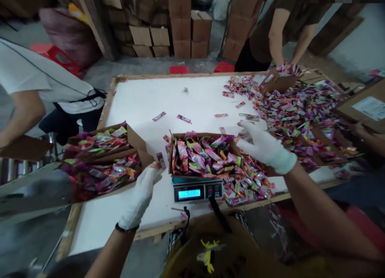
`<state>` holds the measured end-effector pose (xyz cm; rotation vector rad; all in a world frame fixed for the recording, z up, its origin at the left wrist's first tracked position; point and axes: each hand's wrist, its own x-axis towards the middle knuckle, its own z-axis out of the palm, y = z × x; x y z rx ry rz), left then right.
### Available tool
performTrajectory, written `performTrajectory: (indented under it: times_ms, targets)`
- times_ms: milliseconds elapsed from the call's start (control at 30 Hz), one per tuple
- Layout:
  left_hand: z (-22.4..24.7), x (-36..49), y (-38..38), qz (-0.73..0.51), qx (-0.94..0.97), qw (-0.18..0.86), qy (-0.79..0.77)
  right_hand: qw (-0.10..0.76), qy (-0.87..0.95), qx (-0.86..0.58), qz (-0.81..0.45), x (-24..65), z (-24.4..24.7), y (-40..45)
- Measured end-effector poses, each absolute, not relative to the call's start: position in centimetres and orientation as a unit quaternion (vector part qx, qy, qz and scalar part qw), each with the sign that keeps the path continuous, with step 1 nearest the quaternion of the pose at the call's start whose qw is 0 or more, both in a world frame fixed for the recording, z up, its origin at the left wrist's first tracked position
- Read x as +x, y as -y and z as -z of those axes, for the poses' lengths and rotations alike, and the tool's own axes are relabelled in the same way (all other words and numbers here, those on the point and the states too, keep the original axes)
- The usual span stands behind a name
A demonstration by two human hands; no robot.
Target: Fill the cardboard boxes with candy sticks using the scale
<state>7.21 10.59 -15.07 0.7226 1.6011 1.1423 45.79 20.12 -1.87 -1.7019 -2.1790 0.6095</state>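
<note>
A cardboard box full of wrapped candies rests on a digital scale with a lit blue display. My left hand, in a white glove, is left of that box, its fingertips near a purple packet; whether they grip it is too blurred to tell. My right hand, also gloved, is at the box's right side above loose candies, thumb and fingers apart. Two filled boxes stand at the left. Loose candies lie right of the scale.
The white table has a wooden rim. A large candy heap covers its right side, where a person's hands hold a box. Another person stands at the left by a roller conveyor. Red stools stand beyond the table.
</note>
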Motion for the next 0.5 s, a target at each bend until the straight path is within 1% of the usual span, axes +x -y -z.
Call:
performTrajectory:
  times_ms: [67, 133, 233, 367, 500]
  targets:
    - [14.0, 6.9, -10.4, -0.507, 0.269, 0.503, -0.646, 0.148, 0.792, -0.554, -0.211, 45.0, 0.2, -19.1]
    - [12.7, 7.1, -10.7, -0.545, 0.253, 0.500, -0.623, 0.111, 0.819, -0.526, -0.200, 43.9, -0.8, -18.1]
    - [11.2, 7.7, -11.3, -0.571, 0.249, 0.499, -0.603, 0.054, 0.829, -0.531, -0.164, 42.2, -1.5, -17.2]
    - [10.8, 8.0, -11.2, -0.549, 0.282, 0.502, -0.606, -0.016, 0.801, -0.579, -0.148, 39.5, -1.8, -16.8]
    - [10.9, 8.3, -11.0, -0.511, 0.361, 0.463, -0.628, -0.112, 0.764, -0.606, -0.193, 35.9, 0.6, -17.6]
